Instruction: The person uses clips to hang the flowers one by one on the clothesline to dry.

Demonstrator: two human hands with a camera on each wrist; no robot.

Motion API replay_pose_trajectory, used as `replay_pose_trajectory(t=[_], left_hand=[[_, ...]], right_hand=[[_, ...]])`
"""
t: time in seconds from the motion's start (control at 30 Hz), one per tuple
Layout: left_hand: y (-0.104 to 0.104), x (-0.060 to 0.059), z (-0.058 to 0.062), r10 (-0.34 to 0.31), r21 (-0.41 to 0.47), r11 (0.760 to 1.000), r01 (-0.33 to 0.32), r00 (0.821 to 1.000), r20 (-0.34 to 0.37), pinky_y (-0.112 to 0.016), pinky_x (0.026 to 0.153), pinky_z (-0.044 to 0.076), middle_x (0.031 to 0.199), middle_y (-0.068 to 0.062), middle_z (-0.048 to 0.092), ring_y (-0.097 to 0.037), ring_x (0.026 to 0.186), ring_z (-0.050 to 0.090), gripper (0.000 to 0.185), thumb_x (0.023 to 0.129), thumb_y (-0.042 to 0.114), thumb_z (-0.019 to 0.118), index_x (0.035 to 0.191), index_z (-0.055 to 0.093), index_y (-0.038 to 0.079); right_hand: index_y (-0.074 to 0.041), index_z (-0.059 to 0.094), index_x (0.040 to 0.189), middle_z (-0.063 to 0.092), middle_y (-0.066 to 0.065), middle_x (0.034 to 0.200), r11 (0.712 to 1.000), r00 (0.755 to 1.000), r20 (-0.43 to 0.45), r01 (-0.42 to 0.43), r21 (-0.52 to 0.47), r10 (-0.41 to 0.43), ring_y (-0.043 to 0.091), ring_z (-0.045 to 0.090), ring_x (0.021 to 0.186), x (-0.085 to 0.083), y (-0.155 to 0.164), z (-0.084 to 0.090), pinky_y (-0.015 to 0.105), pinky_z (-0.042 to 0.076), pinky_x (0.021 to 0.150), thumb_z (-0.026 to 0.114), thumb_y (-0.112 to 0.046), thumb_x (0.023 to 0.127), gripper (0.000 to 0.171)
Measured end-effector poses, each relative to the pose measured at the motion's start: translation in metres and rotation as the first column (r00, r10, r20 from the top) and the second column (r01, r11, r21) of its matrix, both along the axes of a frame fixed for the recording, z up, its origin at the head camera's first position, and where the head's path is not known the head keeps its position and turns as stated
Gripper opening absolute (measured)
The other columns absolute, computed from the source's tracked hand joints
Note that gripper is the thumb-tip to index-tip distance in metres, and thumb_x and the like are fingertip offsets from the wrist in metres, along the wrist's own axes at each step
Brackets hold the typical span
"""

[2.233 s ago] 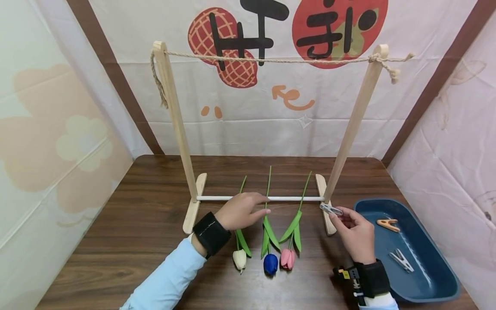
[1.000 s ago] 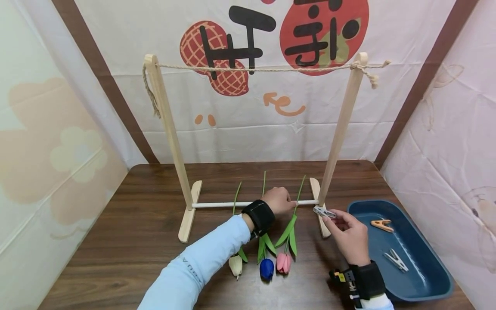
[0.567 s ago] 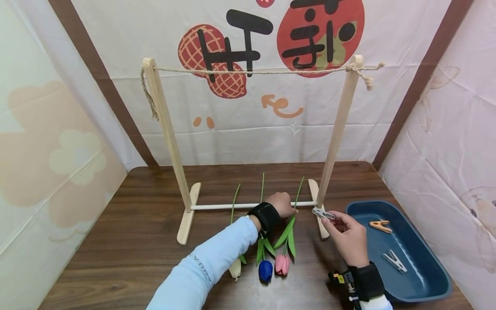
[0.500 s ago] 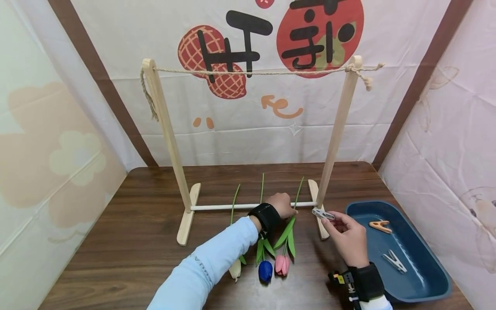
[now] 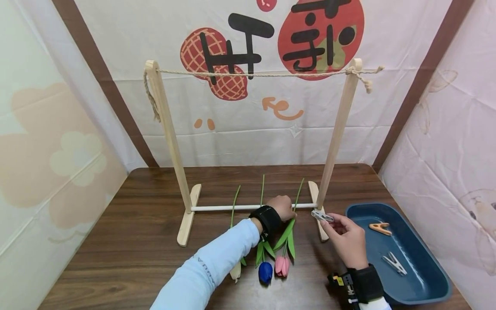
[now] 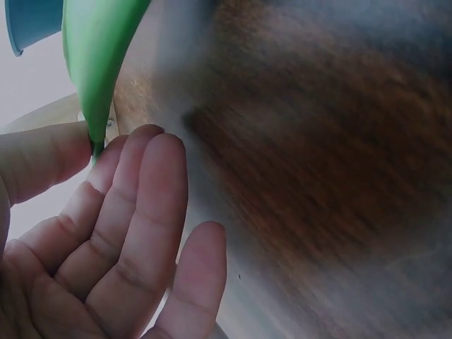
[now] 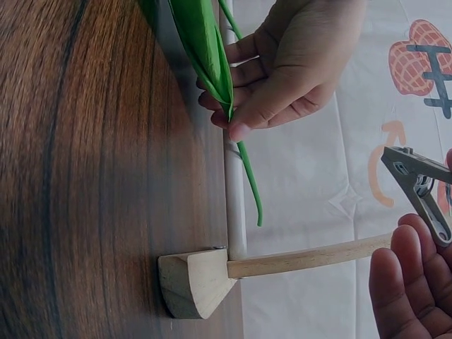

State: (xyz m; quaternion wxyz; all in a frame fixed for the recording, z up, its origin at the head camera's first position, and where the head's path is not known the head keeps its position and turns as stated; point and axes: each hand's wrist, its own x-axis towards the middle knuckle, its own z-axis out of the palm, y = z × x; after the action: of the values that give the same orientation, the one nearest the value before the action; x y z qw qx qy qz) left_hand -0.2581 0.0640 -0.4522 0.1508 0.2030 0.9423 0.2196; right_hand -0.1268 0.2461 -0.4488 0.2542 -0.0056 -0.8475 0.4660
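The left hand point(image 5: 281, 207) pinches the green stem of the pink tulip point(image 5: 282, 266) between thumb and index finger, just above its leaves. In the left wrist view, the leaf base point(image 6: 102, 78) comes down to that pinch, the other fingers lying loose. A grey clothespin point(image 5: 322, 215) is held by the right hand point(image 5: 348, 242) near the stand's right foot; its spring shows in the right wrist view. To the left lie a blue tulip point(image 5: 265, 273) and a white tulip point(image 5: 235, 271), the latter partly covered by the left sleeve.
A wooden stand point(image 5: 336, 137) rises behind the flowers, with a rope point(image 5: 271, 75) strung across its top and a white rod point(image 5: 221, 208) low down. At right, a blue tray point(image 5: 430, 254) contains an orange clothespin point(image 5: 380, 228) and a pale one point(image 5: 395, 263).
From above the blue tulip's stem, the left hand has moved right and taken hold of the pink tulip's stem. The right hand keeps its clothespin in nearly the same place.
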Motion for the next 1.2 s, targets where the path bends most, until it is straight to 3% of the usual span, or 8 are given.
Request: replay_pose_trajectory(t=[0.3,0.57,0.93,1.2], left_hand=[[-0.001,0.000,-0.002,0.014,0.035,0.999,-0.014,1.000,0.002,-0.026,0.045,0.039,0.041,0.003,0.048,-0.013,0.037,0.044,0.048,0.090,0.027,0.070,0.047,0.056,0.012],[-0.001,0.006,0.009,0.017,0.098,0.995,-0.017,1.000,-0.001,-0.025,0.043,0.034,0.040,0.006,0.039,-0.010,0.035,0.034,0.052,0.092,0.027,0.069,0.045,0.048,0.016],[-0.001,0.014,0.016,0.003,0.197,0.980,-0.007,1.000,0.023,-0.025,0.045,0.036,0.046,0.001,0.057,-0.013,0.039,0.046,0.045,0.092,0.026,0.068,0.051,0.064,0.010],[-0.005,0.019,0.024,-0.003,0.238,0.971,-0.002,1.000,0.022,-0.024,0.046,0.036,0.050,0.003,0.061,-0.012,0.043,0.050,0.040,0.092,0.027,0.068,0.055,0.067,0.015]], right_hand=[[-0.004,0.073,0.104,0.069,0.005,0.082,1.000,1.000,-0.006,-0.001,0.021,0.001,0.006,0.060,0.069,-0.001,0.000,-0.002,0.013,0.046,0.060,0.078,-0.013,0.084,0.022],[-0.004,0.073,0.104,0.069,0.005,0.083,1.000,1.000,0.013,-0.001,0.011,0.001,0.007,0.060,0.069,0.000,0.000,0.000,0.014,0.046,0.060,0.077,-0.015,0.085,0.022],[-0.005,0.073,0.104,0.069,0.005,0.083,0.999,1.000,0.010,0.025,0.025,-0.025,0.005,0.060,0.069,0.000,0.001,-0.001,0.014,0.046,0.059,0.077,-0.016,0.085,0.022],[-0.004,0.073,0.105,0.069,0.005,0.084,0.999,0.998,0.041,0.036,0.037,-0.037,0.006,0.060,0.069,0.000,0.000,0.000,0.015,0.046,0.059,0.077,-0.019,0.086,0.025]])
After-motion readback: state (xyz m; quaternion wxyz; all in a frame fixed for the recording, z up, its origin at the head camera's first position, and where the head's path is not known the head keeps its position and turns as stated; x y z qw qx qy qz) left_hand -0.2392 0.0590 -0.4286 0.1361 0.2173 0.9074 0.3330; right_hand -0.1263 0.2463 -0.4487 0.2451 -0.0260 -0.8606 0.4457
